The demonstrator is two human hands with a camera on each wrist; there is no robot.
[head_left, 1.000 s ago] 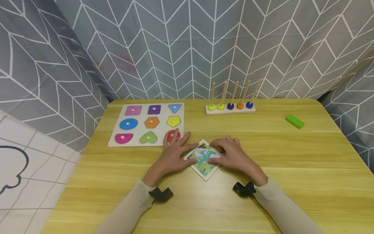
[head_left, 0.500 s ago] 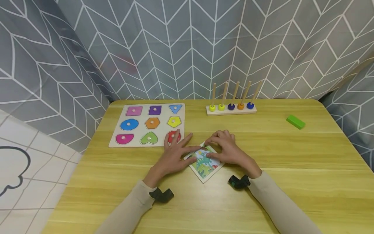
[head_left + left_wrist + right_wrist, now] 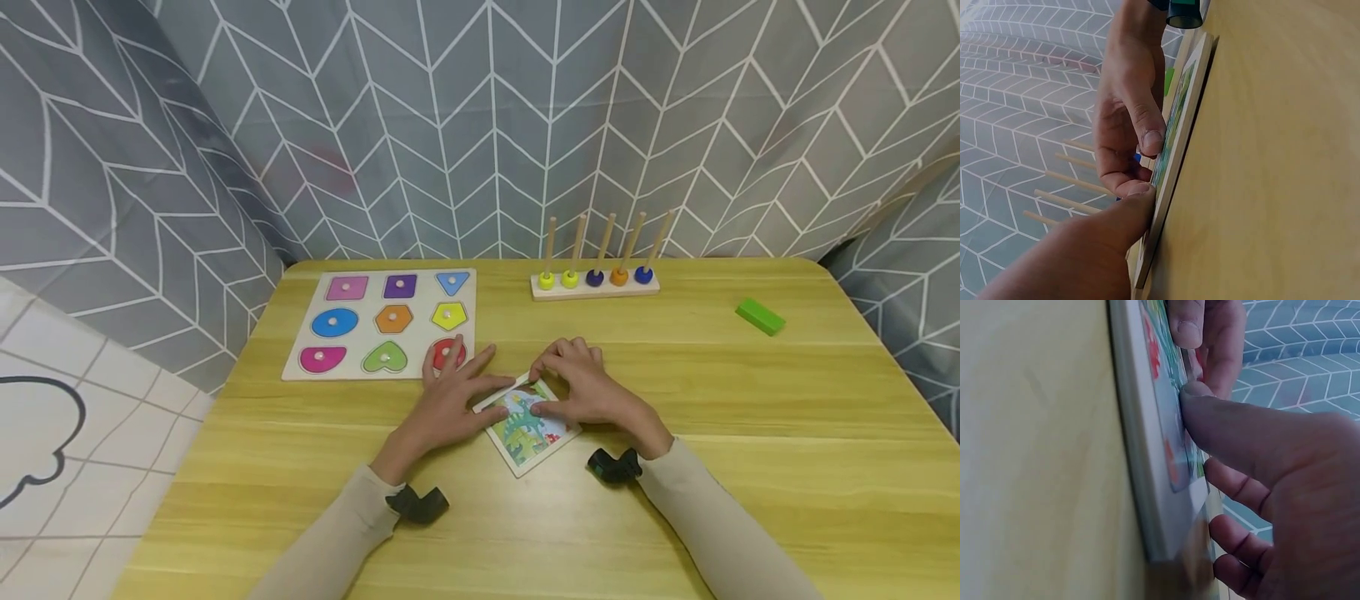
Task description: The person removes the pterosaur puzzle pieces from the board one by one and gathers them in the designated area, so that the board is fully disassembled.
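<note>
A small square jigsaw puzzle [image 3: 527,434] in a pale wooden frame lies cornerwise on the table, its picture a green-blue dinosaur. My left hand [image 3: 447,406] has its fingers spread, with the thumb on the picture and the index finger along the frame's upper-left side. The other left fingertips reach over the shape board's red piece. My right hand [image 3: 588,386] has curled fingers, the index fingertip at the puzzle's top corner and the thumb [image 3: 1222,428] on the picture. Part of the upper-right side is hidden beneath this hand.
A white shape board [image 3: 350,339] with several coloured knobbed pieces lies at the back left. Behind the puzzle stands a peg rack [image 3: 596,289] with beads on its upright pegs. A green block [image 3: 761,317] lies at the right. A patterned curtain [image 3: 480,125] hangs behind the table.
The right hand has shifted left toward the puzzle's top corner, uncovering red detail at the picture's right. The puzzle has turned slightly. The left hand keeps nearly the same pose.
</note>
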